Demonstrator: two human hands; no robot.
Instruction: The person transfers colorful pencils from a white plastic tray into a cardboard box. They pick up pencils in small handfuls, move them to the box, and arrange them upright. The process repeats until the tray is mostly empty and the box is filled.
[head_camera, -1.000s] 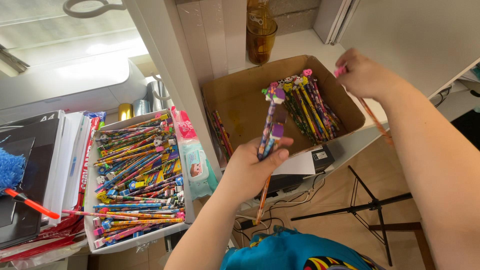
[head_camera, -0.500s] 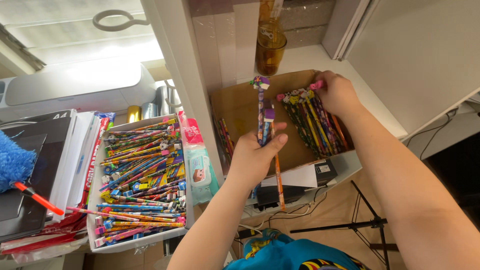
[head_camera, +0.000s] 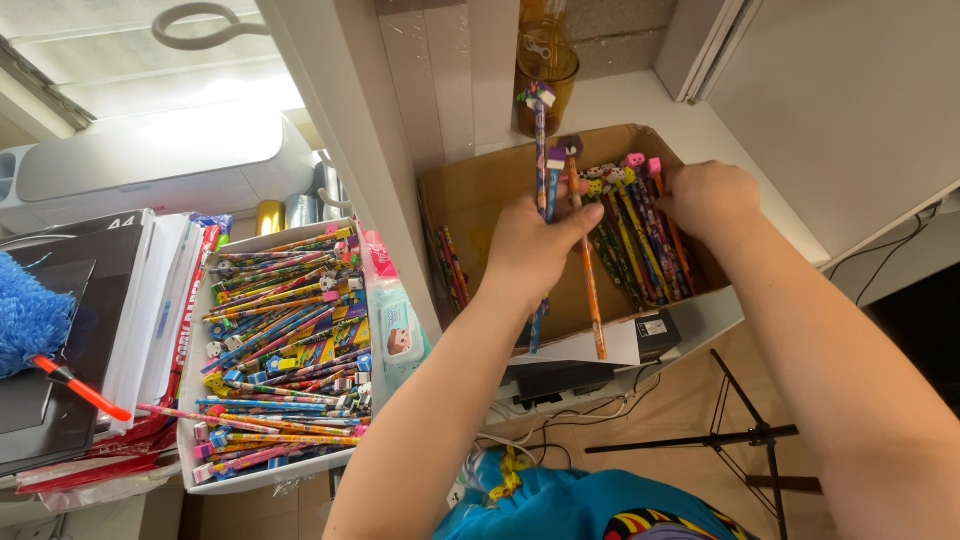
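A few light, stiff pencils (head_camera: 587, 290) with eraser toppers are pinched mid-shaft in the closed left hand (head_camera: 532, 245) over the cardboard box (head_camera: 470, 200), while at 3 o'clock the right hand (head_camera: 708, 197) seems curled onto the bundle (head_camera: 632, 235) lying inside.

— What does the person wear on the arms?

— Nothing. Both forearms are bare from the bottom edge of the frame up to the wrists, with no sleeve, watch or bracelet showing. The left hand (head_camera: 535, 250) sits near the middle of the frame, the right hand (head_camera: 708, 198) right of centre in the upper half.

— Any rings?

— None show on the fingers (head_camera: 575, 218) that face the camera.

— And clothing?

— Only a bright blue garment (head_camera: 560, 505) at the bottom centre of the frame, with a yellow patch near its top and a print of red, yellow and dark stripes at the lower right.
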